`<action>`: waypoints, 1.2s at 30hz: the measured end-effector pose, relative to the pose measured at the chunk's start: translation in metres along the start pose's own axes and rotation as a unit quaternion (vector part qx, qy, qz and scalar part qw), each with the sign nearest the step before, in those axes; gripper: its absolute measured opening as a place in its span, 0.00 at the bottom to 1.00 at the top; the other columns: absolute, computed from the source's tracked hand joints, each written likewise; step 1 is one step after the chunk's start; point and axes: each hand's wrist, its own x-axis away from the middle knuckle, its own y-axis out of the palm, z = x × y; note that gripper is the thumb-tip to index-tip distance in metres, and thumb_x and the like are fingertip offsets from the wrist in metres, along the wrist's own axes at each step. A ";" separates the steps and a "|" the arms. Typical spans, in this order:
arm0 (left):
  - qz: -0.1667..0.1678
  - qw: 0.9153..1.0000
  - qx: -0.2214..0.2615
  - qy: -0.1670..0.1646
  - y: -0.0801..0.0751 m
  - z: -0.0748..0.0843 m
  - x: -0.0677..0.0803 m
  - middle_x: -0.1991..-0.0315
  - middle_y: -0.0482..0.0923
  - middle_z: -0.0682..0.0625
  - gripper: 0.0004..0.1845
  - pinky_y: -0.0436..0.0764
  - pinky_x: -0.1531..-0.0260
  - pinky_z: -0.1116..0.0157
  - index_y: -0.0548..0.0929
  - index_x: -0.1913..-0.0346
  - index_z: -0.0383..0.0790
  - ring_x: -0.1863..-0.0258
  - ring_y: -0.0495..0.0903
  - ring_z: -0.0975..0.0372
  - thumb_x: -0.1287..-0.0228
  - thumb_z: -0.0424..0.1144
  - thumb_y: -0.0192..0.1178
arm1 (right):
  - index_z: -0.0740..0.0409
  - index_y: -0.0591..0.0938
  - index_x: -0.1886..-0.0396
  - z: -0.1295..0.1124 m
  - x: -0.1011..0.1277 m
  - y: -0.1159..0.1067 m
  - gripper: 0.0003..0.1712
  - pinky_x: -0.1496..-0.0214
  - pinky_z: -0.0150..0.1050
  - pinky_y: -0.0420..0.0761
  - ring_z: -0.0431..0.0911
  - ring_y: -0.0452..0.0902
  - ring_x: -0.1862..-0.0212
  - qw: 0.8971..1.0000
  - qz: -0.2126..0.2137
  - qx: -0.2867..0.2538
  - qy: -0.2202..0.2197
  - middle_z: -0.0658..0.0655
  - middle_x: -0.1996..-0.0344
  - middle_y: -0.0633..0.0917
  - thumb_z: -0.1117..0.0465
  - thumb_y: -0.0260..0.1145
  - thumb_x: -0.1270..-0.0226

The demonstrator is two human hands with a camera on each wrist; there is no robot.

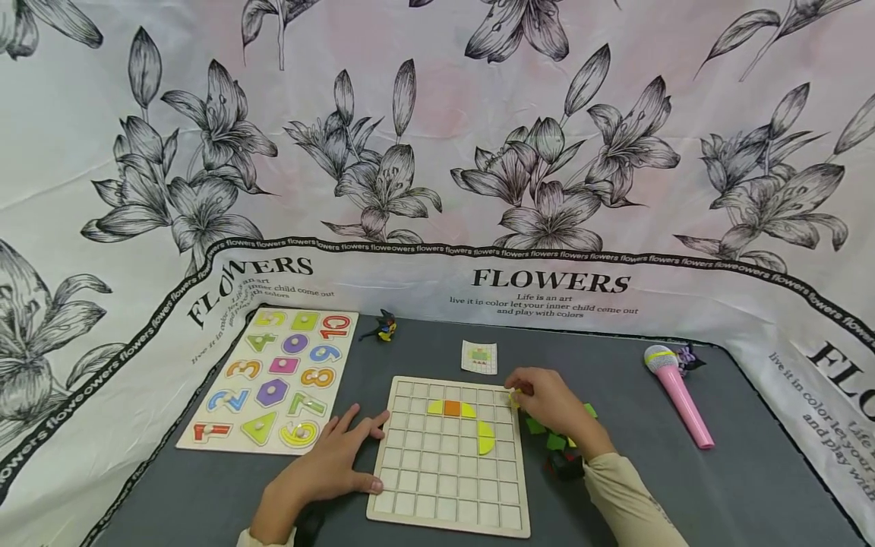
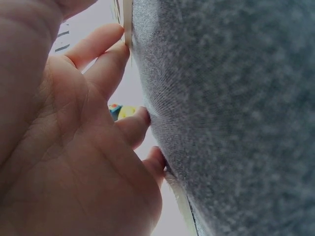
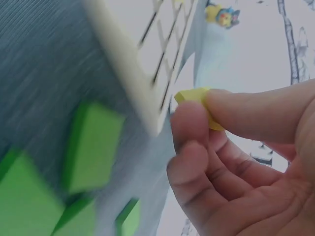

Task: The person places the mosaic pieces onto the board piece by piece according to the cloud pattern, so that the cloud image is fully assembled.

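Observation:
A pale wooden grid board [image 1: 437,482] lies on the dark cloth, holding an orange square [image 1: 452,409] between yellow pieces in an upper row, and a yellow half-round piece [image 1: 485,438] lower down. My left hand [image 1: 328,467] rests at the board's left edge, thumb and a fingertip touching it, fingers spread. Near the top right corner, my right hand [image 1: 555,403] pinches a small yellow piece [image 3: 197,94] between thumb and forefinger. In the right wrist view it is held above the cloth, its shape partly covered by the fingers. Green pieces [image 3: 96,147] lie below that hand.
A number-and-shape puzzle board [image 1: 235,422] lies at the left. Behind the grid board sits a small pattern card [image 1: 479,357]. A pink toy microphone [image 1: 687,403] lies at the right by a dark figure [image 1: 689,357]. Another small figure [image 1: 386,327] stands at the back.

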 end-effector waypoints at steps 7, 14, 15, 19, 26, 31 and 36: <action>-0.006 1.000 0.001 -0.003 0.000 0.004 -0.002 0.35 0.77 0.51 0.54 0.40 0.25 0.26 0.67 0.18 0.42 0.18 0.45 0.30 0.46 0.52 0.83 | 0.64 0.90 0.49 -0.018 -0.014 0.004 0.12 0.67 0.39 0.70 0.38 0.65 0.73 0.998 -0.038 -0.032 -0.048 0.47 0.74 0.74 0.74 0.65 0.25; 0.001 1.000 0.008 0.009 0.000 0.000 0.001 0.36 0.78 0.54 0.55 0.39 0.25 0.26 0.67 0.18 0.45 0.19 0.45 0.29 0.46 0.57 0.82 | 0.62 0.91 0.53 -0.035 -0.023 0.018 0.12 0.71 0.36 0.75 0.38 0.72 0.72 0.992 -0.067 -0.074 -0.081 0.50 0.66 0.83 0.73 0.63 0.24; 0.002 1.000 0.007 0.010 0.001 -0.002 0.001 0.36 0.77 0.55 0.55 0.39 0.25 0.27 0.67 0.17 0.45 0.18 0.45 0.30 0.46 0.58 0.81 | 0.62 0.91 0.53 -0.037 -0.024 0.020 0.11 0.70 0.36 0.76 0.38 0.73 0.70 0.992 -0.068 -0.072 -0.082 0.51 0.64 0.84 0.73 0.64 0.24; 0.002 1.000 0.012 0.016 0.007 -0.017 -0.004 0.36 0.77 0.60 0.57 0.38 0.24 0.28 0.67 0.17 0.49 0.17 0.43 0.33 0.47 0.65 0.79 | 0.62 0.90 0.50 -0.046 -0.025 0.026 0.10 0.66 0.38 0.78 0.40 0.73 0.67 0.990 -0.082 -0.081 -0.080 0.50 0.62 0.84 0.71 0.67 0.25; 0.000 1.000 0.011 0.005 0.007 -0.020 -0.009 0.35 0.76 0.58 0.56 0.37 0.23 0.29 0.68 0.18 0.48 0.16 0.42 0.35 0.48 0.64 0.80 | 0.64 0.88 0.45 -0.059 -0.035 0.036 0.12 0.62 0.39 0.80 0.40 0.77 0.64 0.985 -0.108 -0.107 -0.082 0.48 0.61 0.84 0.68 0.70 0.24; 0.000 1.000 0.013 0.016 0.002 -0.008 -0.002 0.34 0.77 0.53 0.53 0.39 0.26 0.25 0.70 0.20 0.47 0.18 0.45 0.30 0.46 0.60 0.81 | 0.60 0.90 0.51 -0.067 -0.038 0.048 0.08 0.63 0.38 0.79 0.38 0.76 0.66 0.984 -0.107 -0.098 -0.103 0.46 0.64 0.84 0.65 0.67 0.20; 0.004 1.000 0.005 0.017 0.001 -0.004 0.000 0.34 0.77 0.53 0.51 0.40 0.25 0.26 0.70 0.21 0.47 0.18 0.46 0.30 0.45 0.60 0.80 | 0.59 0.91 0.55 -0.078 -0.042 0.058 0.07 0.65 0.37 0.78 0.36 0.73 0.68 0.986 -0.094 -0.083 -0.113 0.46 0.66 0.83 0.65 0.67 0.21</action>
